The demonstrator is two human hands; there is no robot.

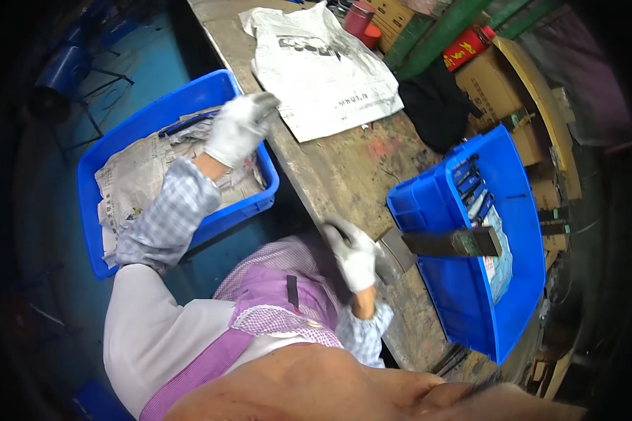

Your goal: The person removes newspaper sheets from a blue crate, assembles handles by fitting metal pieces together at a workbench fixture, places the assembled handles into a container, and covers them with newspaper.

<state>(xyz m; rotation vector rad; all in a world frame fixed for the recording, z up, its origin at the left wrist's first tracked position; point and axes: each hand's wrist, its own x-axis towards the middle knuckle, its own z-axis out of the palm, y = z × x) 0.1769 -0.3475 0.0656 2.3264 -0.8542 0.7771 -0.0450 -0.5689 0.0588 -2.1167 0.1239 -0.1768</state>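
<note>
My left hand (237, 130), in a white glove with grey fingertips, is over the right rim of a blue bin (88, 203). Its fingers stretch toward a newspaper sheet (323, 77) on the workbench; no object shows in them. Inside the bin lie crumpled newspaper (130, 175) and a dark, slim tool-like piece (186, 124). At the bench's near edge is my right hand (356, 259), gloved alike and slightly blurred. Thumb and fingers are apart, with nothing visible between them. Just right of it sits a small dark block (398, 249).
A second blue bin (463, 309) stands tilted on the workbench (344, 175), holding several blue-and-black tools (474, 189). A flat metal bar (453, 243) crosses its rim. Behind are black cloth (435, 105), a red cup (359, 19), green posts (439, 42) and cardboard boxes (495, 88).
</note>
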